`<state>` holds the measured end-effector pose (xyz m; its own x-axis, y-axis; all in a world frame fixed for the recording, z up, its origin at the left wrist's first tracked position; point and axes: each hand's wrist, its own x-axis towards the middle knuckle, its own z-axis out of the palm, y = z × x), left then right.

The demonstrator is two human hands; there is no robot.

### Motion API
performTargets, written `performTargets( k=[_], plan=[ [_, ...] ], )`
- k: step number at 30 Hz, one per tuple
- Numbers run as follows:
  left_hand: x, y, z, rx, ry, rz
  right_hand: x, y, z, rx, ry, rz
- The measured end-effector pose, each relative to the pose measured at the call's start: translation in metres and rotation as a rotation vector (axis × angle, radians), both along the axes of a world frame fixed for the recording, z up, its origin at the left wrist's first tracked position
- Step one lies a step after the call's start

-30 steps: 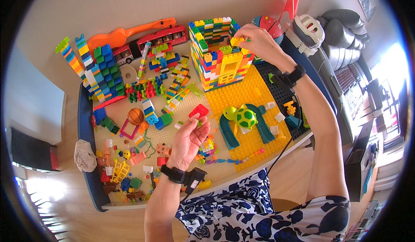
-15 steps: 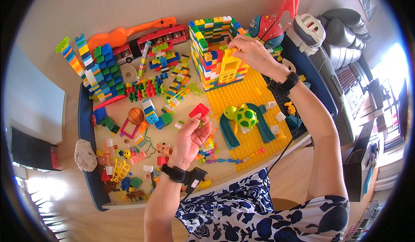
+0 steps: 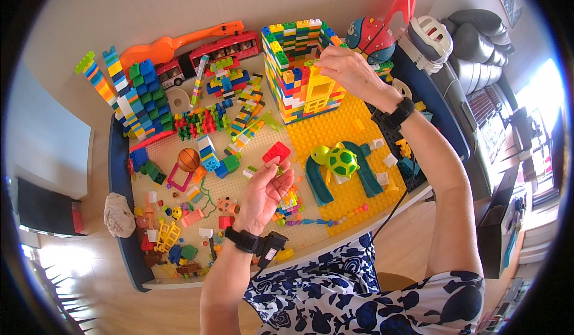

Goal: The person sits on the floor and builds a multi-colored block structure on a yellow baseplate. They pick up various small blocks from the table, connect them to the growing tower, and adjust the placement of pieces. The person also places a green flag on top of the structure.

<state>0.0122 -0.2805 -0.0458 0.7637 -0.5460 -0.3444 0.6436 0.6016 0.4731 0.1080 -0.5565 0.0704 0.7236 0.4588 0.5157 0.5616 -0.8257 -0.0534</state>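
My right hand (image 3: 350, 72) is at the front right top edge of a tall hollow tower of toy building bricks (image 3: 278, 90). Its fingers are pinched together just above the yellow window frame (image 3: 320, 93) set in the tower's front wall; whatever they grip is hidden. Lower and to the left, my left hand (image 3: 266, 197) hovers palm up over the baseplate, its fingers loosely curled and apart. Just beyond its fingertips lies a red plastic piece (image 3: 276, 152). A bit of green shows between the thumb and fingers; I cannot tell whether the hand touches it.
A green toy turtle (image 3: 342, 163) and teal curved slide pieces (image 3: 317, 182) lie on the yellow baseplate (image 3: 299, 136). Brick stacks (image 3: 143, 99), a toy basketball (image 3: 188, 160) and loose toys fill the left side. An orange guitar (image 3: 149, 54) and red bus (image 3: 224, 49) stand behind.
Both hands stay almost in place. My right hand has shifted very slightly left at the tower's top edge; nothing has visibly been let go.
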Motion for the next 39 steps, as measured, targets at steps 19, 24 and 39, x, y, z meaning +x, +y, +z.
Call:
performTargets(
  k=[19, 24, 39],
  plan=[
    [0.001, 0.002, -0.007, 0.004, -0.004, 0.0, 0.001, 0.0, -0.008, -0.001, -0.037, 0.039],
    [0.002, 0.0, -0.007, 0.004, -0.001, -0.002, 0.001, -0.004, -0.013, 0.059, -0.012, 0.041],
    [0.008, 0.007, -0.01, -0.048, -0.009, 0.058, 0.026, 0.001, 0.042, -0.005, 0.444, -0.055]
  ],
)
